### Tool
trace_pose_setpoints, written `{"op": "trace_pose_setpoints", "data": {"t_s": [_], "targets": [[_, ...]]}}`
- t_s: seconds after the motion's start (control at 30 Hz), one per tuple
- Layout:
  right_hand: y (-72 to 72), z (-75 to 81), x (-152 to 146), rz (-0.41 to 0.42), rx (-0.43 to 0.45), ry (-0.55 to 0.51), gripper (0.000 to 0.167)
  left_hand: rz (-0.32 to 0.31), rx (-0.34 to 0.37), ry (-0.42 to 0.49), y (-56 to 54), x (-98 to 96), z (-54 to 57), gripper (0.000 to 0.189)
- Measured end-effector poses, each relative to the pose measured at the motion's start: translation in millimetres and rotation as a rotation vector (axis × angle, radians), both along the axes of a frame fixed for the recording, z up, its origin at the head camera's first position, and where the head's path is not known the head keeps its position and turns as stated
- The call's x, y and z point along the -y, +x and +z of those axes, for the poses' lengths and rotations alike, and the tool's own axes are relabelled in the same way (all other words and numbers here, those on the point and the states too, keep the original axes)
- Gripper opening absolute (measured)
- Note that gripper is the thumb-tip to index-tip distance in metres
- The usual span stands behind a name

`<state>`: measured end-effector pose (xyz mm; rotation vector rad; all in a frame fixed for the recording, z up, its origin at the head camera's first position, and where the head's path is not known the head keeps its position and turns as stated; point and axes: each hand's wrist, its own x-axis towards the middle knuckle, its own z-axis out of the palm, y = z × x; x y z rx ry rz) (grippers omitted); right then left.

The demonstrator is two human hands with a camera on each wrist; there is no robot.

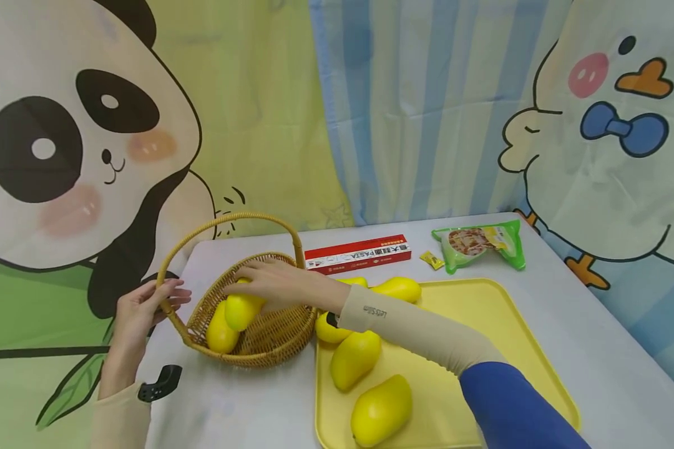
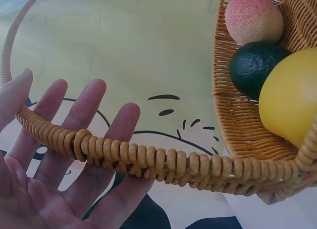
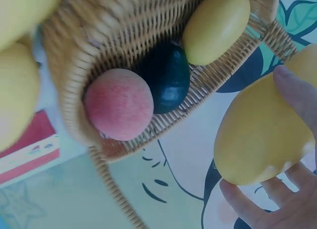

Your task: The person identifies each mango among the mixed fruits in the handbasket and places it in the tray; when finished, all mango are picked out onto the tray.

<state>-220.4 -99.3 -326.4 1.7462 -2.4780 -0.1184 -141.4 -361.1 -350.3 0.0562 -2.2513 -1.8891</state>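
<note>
My right hand grips a yellow mango above the wicker basket. Its fingers and thumb wrap that fruit in the right wrist view. Another mango lies inside at the left, beside a dark green avocado and a pink peach; in the head view those two are hidden. My left hand is at the left side of the basket's handle. In the left wrist view its fingers are spread and nearly straight, with the handle lying across them.
Right of the basket stands a yellow tray with several mangoes along its left part. Behind lie a red pasta box, a small yellow packet and a green food bag. Printed curtains hang behind the white table.
</note>
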Motion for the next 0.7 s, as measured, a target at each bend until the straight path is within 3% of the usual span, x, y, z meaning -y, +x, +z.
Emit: {"op": "trace_pose_setpoints", "data": {"t_s": [0.3, 0.53, 0.7], "targets": [[15.7, -4.7, -60, 0.021, -0.079, -0.041, 0.071, 0.022, 0.014, -0.048, 1.3, -2.4, 1.4, 0.025], [22.9, -6.8, -102, -0.006, 0.016, -0.126, 0.073, 0.027, 0.004, -0.04, 2.4, -2.8, 1.7, 0.024], [37.7, -12.6, -135, -0.019, 0.036, -0.187, 0.073, 0.029, 0.017, -0.033, 2.8, -1.7, 1.9, 0.021]]}}
